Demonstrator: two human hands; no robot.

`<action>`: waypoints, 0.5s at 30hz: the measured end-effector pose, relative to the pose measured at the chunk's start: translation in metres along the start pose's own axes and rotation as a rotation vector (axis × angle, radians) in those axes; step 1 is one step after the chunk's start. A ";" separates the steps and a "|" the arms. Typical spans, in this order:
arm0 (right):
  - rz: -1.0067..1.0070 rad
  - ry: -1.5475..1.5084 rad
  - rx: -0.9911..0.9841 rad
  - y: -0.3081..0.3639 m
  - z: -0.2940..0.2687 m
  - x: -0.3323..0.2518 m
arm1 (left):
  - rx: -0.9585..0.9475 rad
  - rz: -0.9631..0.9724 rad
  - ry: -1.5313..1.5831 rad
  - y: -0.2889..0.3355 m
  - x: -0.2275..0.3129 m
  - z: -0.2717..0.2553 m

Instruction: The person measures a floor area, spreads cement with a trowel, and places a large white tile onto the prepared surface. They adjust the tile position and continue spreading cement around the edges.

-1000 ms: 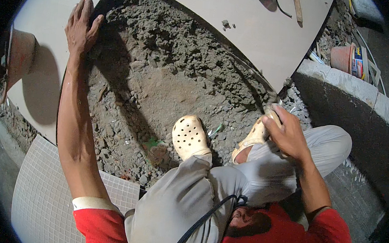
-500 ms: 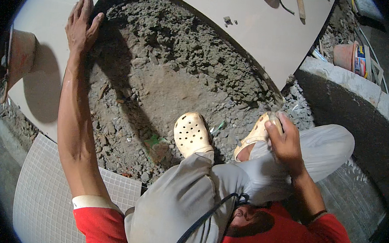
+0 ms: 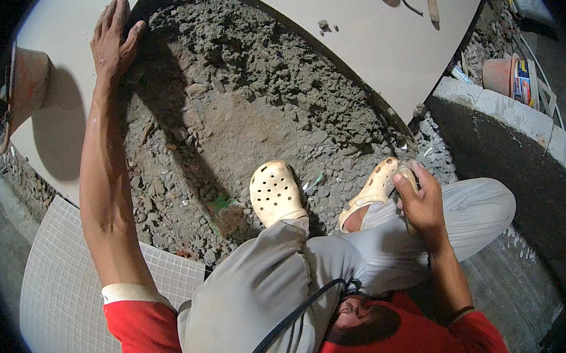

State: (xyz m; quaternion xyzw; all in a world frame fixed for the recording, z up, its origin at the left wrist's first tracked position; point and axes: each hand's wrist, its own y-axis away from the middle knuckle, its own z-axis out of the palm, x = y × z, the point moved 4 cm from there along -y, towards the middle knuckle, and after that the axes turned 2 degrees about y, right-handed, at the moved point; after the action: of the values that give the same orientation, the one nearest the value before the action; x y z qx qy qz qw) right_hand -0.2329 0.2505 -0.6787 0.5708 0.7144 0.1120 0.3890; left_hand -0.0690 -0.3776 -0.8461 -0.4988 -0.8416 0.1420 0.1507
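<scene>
My left hand lies flat with fingers outstretched on the edge of a large glossy cream tile, thumb spread toward the mortar bed. My right hand is closed around a pale tan, rounded object; most of it is hidden by the fingers, so its kind cannot be made out. It is held over my right leg, close to my right clog. Between the tiles lies a bed of rough grey mortar, with bare sandy ground and loose gravel nearer to me.
A second cream tile lies beyond the mortar, with crumbs and a wooden handle on it. A bucket stands at left. A small-gridded tile lies near left. Another bucket sits beyond a pale ledge at right.
The view has shifted slightly. My right hand has turned a little around the tan object, showing more of it. My left hand stays flat at the tile's edge.
</scene>
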 end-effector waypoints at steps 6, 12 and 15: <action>-0.923 0.766 0.183 0.024 -0.005 -0.040 | 0.022 0.033 0.038 -0.002 0.001 -0.001; -0.450 0.357 0.115 -0.022 0.028 -0.043 | 0.029 0.035 0.065 -0.001 0.001 -0.003; 0.010 0.022 -0.022 -0.027 0.031 -0.024 | 0.008 0.015 0.028 -0.002 0.002 -0.002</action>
State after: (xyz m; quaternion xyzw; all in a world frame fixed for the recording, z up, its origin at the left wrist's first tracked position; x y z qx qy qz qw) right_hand -0.2298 0.2110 -0.7053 0.5685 0.7146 0.1282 0.3869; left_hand -0.0702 -0.3767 -0.8429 -0.5066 -0.8350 0.1397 0.1633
